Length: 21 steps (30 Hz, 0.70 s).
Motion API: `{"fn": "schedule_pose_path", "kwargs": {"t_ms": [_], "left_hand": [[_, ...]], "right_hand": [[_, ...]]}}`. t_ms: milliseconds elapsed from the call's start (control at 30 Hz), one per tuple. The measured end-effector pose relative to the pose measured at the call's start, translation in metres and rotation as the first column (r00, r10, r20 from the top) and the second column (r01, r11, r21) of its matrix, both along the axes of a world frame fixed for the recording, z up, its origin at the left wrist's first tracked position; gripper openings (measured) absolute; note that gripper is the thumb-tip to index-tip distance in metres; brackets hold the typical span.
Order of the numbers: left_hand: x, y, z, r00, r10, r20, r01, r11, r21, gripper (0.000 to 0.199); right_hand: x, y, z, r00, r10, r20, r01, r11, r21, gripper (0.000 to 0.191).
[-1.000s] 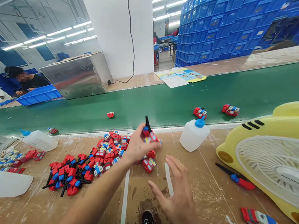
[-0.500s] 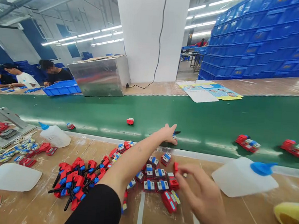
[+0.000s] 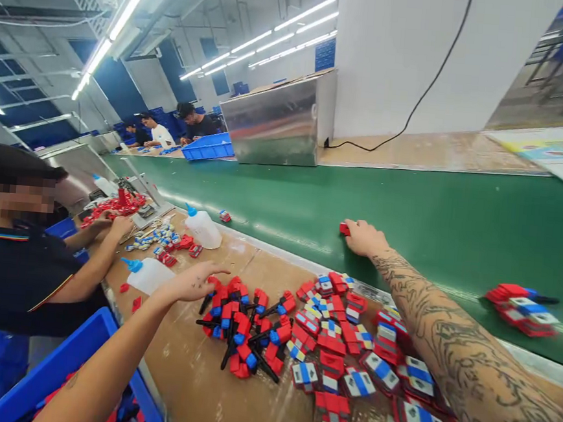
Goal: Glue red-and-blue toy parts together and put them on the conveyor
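Observation:
My left hand (image 3: 190, 283) reaches over the left edge of a heap of red and blue toy pieces with black rods (image 3: 240, 328). One finger is stretched out, and the fingertips are close to a red piece. Out on the green belt, my right hand (image 3: 364, 237) has its fingers closed on a small red toy piece (image 3: 344, 229), mostly hidden by the fingers. Between my arms lie several red, white and blue toy vehicles (image 3: 332, 364). On the belt at right is a toy vehicle (image 3: 522, 309) with a black rod beside it.
Glue bottles (image 3: 203, 227) with blue caps stand at left. A blue bin (image 3: 101, 330) of parts is at lower left, near a co-worker (image 3: 14, 268) handling red parts. Another small toy (image 3: 225, 216) is on the belt (image 3: 283, 191). A metal box (image 3: 273, 122) sits beyond.
The view has turned left. My left hand has left the belt for the heap; my right hand has moved from the vehicles to the belt. A vehicle with a rod now shows on the belt.

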State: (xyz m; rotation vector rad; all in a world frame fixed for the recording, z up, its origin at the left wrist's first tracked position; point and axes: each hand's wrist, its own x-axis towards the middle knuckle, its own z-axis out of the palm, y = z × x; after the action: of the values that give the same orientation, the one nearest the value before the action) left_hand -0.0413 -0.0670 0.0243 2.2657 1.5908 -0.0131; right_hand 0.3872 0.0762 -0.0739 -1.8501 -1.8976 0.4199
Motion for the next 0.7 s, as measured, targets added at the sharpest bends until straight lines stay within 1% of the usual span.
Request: {"fn": "schedule_pose_path", "kwargs": {"t_ms": [67,133,200,267,300,367,433,500,533,600,667,700], "left_hand": [[-0.027,-0.019,-0.013,0.996,0.092,0.003,-0.092,0.996,-0.008,0.060],[-0.038,-0.025,-0.029,0.983,0.185,0.012,-0.185,0.983,-0.005,0.059],[-0.039,-0.018,-0.042,0.961,0.277,0.014,-0.277,0.961,-0.005,0.048],[-0.035,-0.006,-0.051,0.938,0.347,0.003,-0.347,0.938,-0.018,0.039],[-0.033,-0.001,-0.053,0.930,0.368,-0.007,-0.368,0.929,-0.031,0.036],[-0.029,0.008,-0.053,0.922,0.386,-0.031,-0.387,0.920,-0.062,0.035],[-0.026,0.013,-0.050,0.921,0.386,-0.058,-0.390,0.917,-0.087,0.032],[-0.022,0.016,-0.049,0.921,0.379,-0.090,-0.387,0.917,-0.099,0.030],[-0.020,0.017,-0.049,0.921,0.374,-0.106,-0.384,0.918,-0.100,0.030],[-0.014,0.020,-0.049,0.923,0.363,-0.127,-0.375,0.923,-0.088,0.034],[-0.007,0.022,-0.046,0.926,0.352,-0.136,-0.361,0.931,-0.053,0.039],[-0.004,0.023,-0.042,0.929,0.345,-0.136,-0.351,0.936,-0.026,0.040]], "right_hand": [[0.000,0.000,-0.002,1.000,0.009,0.005,-0.009,1.000,0.014,0.027],[0.003,-0.007,0.003,0.999,0.039,-0.012,-0.038,0.998,0.040,0.024],[0.005,-0.022,0.012,0.995,0.083,-0.049,-0.079,0.994,0.079,0.024],[0.008,-0.049,0.024,0.986,0.129,-0.110,-0.114,0.985,0.131,0.035],[0.010,-0.068,0.030,0.977,0.152,-0.149,-0.128,0.979,0.159,0.040],[0.016,-0.115,0.042,0.951,0.204,-0.234,-0.155,0.965,0.213,0.048],[0.023,-0.172,0.051,0.917,0.257,-0.304,-0.181,0.949,0.257,0.051],[0.028,-0.229,0.059,0.885,0.283,-0.371,-0.180,0.941,0.288,0.049],[0.029,-0.255,0.062,0.848,0.295,-0.440,-0.170,0.938,0.302,0.048],[0.029,-0.299,0.067,0.731,0.310,-0.608,-0.147,0.941,0.304,0.047],[0.028,-0.331,0.068,0.594,0.282,-0.753,-0.126,0.957,0.260,0.046],[0.028,-0.344,0.067,0.559,0.247,-0.792,-0.108,0.968,0.225,0.046]]}}
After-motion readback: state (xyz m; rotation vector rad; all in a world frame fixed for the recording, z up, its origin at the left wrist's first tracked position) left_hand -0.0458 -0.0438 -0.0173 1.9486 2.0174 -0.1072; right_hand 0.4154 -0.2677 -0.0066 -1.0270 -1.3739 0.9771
